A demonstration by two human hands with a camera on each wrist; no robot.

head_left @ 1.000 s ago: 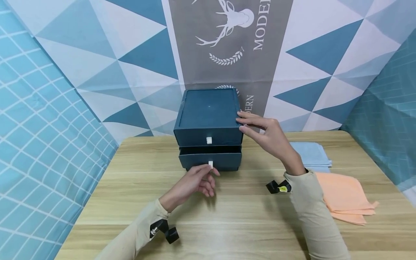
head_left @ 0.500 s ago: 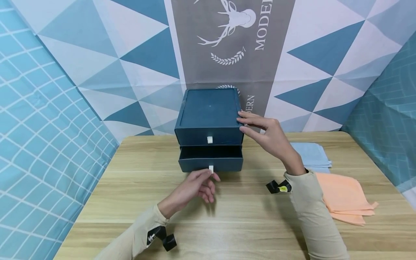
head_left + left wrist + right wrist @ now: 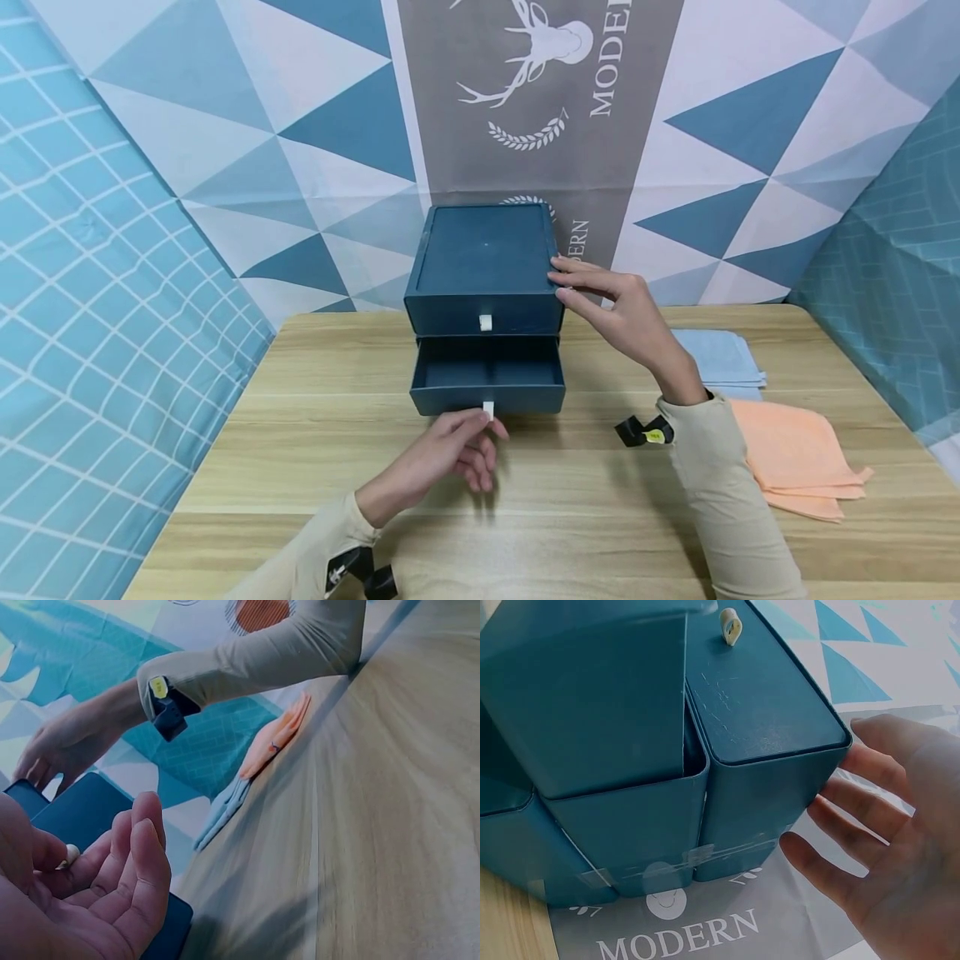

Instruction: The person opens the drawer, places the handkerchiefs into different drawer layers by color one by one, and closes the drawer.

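Observation:
A dark blue drawer box stands at the back of the table. Below its closed top drawer, a lower drawer is pulled well out, and its visible inside holds nothing. My left hand pinches that drawer's white pull tab between thumb and finger, the other fingers loosely bent. My right hand rests its fingertips on the box's right side, near the top front corner. In the right wrist view its fingers are spread along the box wall, not curled round it.
Right of the box lie a folded light blue cloth and a folded peach cloth. The wooden table meets a patterned backdrop close behind the box. A third tier shows under the pulled-out drawer.
My left hand has drawn the lower drawer toward me by its tab, so more of its inside shows. The right hand has stayed on the box's side.

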